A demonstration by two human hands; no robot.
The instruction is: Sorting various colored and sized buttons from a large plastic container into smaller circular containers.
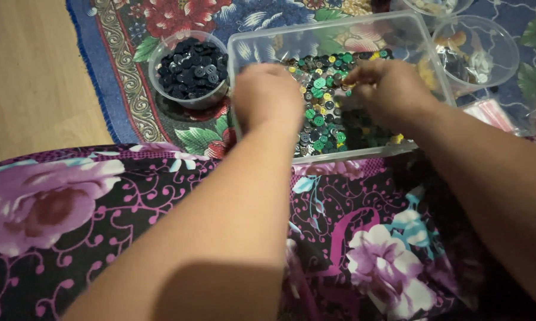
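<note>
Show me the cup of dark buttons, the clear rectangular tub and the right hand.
cup of dark buttons [189, 66], head view, on the heap of buttons inside it.
clear rectangular tub [333, 27], head view, on its far wall.
right hand [390, 89], head view, on its back.

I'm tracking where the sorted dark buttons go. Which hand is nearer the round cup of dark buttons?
Left. The left hand is just right of the cup of dark buttons, over the clear tray. The right hand is farther right, over the tray's mixed buttons.
</note>
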